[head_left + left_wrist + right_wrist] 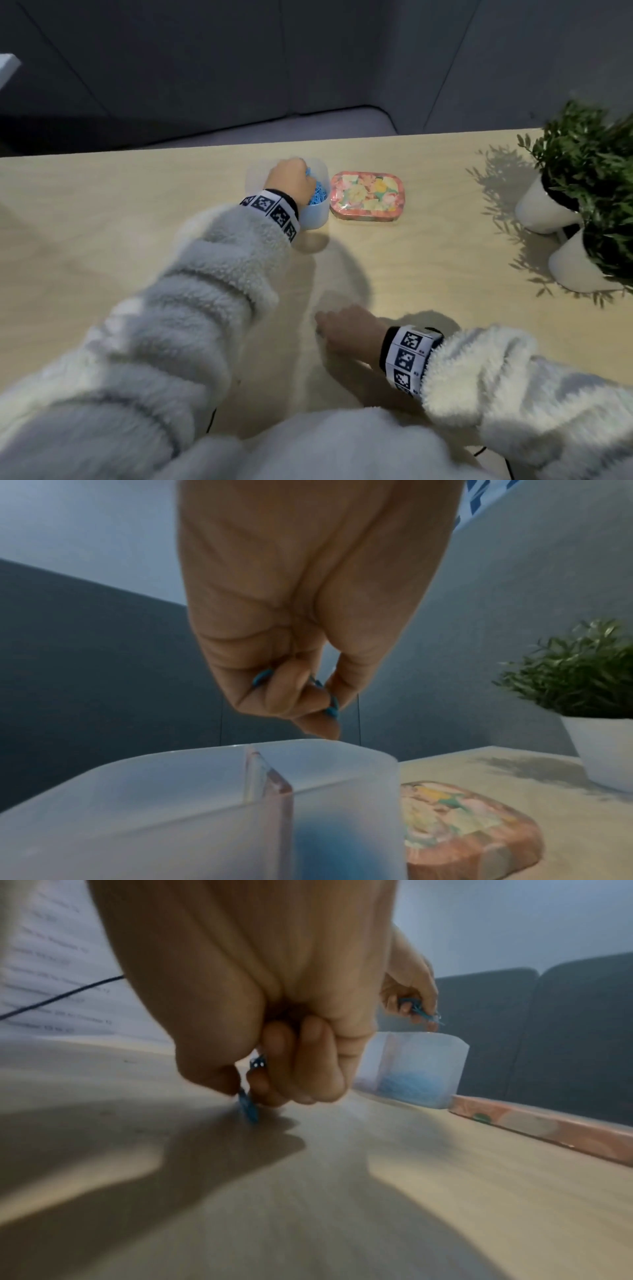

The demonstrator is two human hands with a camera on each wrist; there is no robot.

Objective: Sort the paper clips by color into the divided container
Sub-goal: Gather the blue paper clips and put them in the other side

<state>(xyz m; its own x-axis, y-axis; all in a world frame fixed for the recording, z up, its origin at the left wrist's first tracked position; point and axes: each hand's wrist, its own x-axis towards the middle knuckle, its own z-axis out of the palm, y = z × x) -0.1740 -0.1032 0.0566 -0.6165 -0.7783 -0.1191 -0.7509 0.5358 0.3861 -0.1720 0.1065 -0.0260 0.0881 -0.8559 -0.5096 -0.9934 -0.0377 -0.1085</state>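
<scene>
A frosted divided container (315, 216) stands at the far middle of the wooden table, with a pile of blue paper clips (78, 197) in its right compartment. My left hand (289, 183) hovers over the container's rim, fingers curled round a few blue paper clips (331, 706). The container's divider (274, 780) shows just below that hand. My right hand (346, 330) is low over the near table, pinching a blue paper clip (247, 1106) whose tip touches the surface. The container (416, 1069) and my left hand (411, 988) also appear in the right wrist view.
A floral tin (367, 197) lies right beside the container. Two white pots with green plants (589, 178) stand at the table's right edge. The table's far edge runs just behind the container, with dark upholstery beyond. A thin dark cable (61, 996) hangs at left.
</scene>
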